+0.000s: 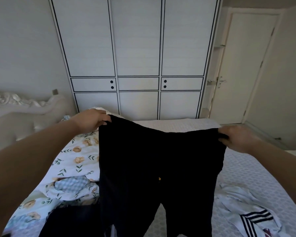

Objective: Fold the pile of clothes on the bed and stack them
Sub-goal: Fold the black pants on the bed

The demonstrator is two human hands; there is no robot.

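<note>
Above bed (246, 170): black trousers (157, 168) hang, waistband pinched between left hand (91, 121) and right hand (237, 137).

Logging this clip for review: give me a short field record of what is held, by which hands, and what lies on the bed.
held item: black trousers, hanging by the waistband, legs down
left hand: grips one waistband corner
right hand: grips the other corner
bed: white garment with dark stripes at right, unfolded; floral quilt at left
background: white wardrobe
folded stack: none in view
</note>
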